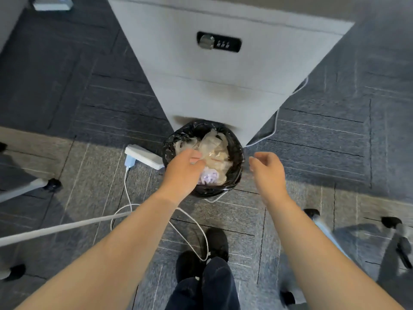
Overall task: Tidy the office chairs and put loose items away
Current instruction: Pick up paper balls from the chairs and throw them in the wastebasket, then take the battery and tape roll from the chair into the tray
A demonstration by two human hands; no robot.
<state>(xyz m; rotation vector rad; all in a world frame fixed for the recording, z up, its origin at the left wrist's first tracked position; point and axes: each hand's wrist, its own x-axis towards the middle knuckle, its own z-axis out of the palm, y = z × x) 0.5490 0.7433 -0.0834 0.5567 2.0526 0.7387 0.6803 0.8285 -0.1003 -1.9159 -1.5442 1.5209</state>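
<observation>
2 hands (pixel 182 168) (pixel 267 167) over 1 bin (pixel 234 151).

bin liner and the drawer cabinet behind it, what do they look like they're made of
Bin liner: thin black plastic film, glossy; it crinkles and catches light where it folds over the rim.
Drawer cabinet: probably painted sheet metal, pale grey with a smooth matt finish and crisp drawer seams, though laminate can't be ruled out. Its combination lock has a dark surround and a shiny, metallic-looking knob.
</observation>
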